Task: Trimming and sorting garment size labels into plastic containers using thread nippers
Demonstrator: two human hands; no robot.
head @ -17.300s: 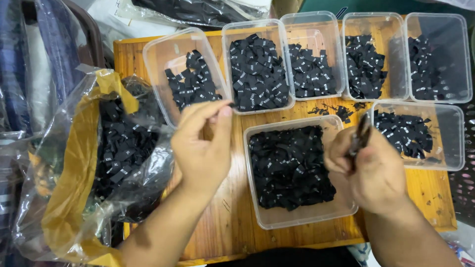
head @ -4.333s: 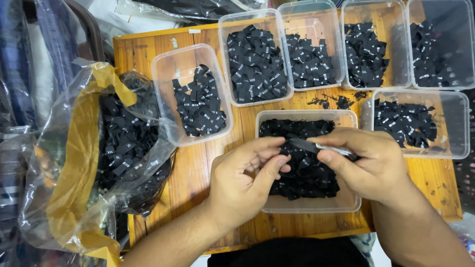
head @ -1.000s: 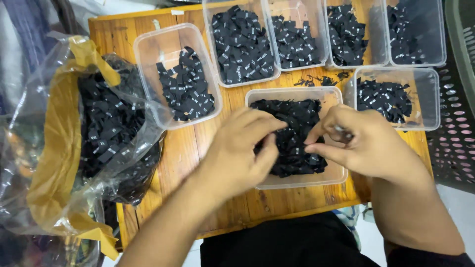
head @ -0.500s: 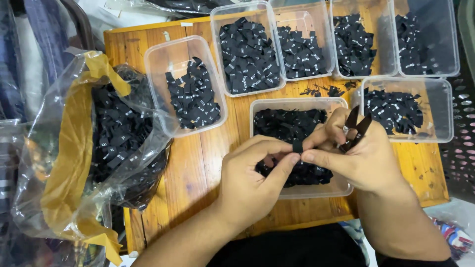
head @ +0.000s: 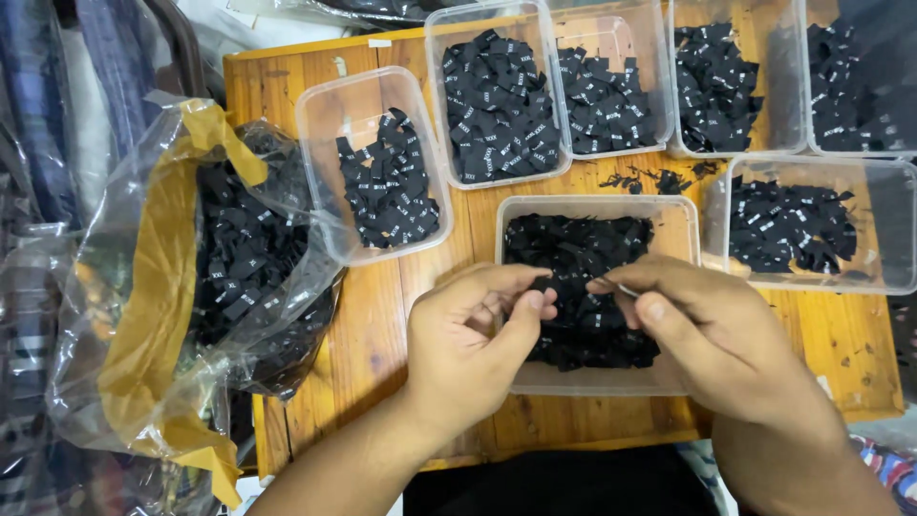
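Head view looks down on both hands working over a clear plastic tub (head: 680, 222) of small black fabric labels (head: 579, 250) at the near edge of a wooden table (head: 377, 325). Left hand (head: 473, 349) pinches one black label (head: 541, 284) between thumb and curled fingers, just above the pile. Right hand (head: 721, 339), fingers closed, grips a thin metal tool (head: 626, 290) whose tip sits beside that label; more filled tubs (head: 377, 162) stand beyond, with a plastic bag (head: 205, 277) of labels at left.

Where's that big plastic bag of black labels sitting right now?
In the head view the bag sits at the left edge of the wooden table, beside the leftmost tub and left of the left hand.
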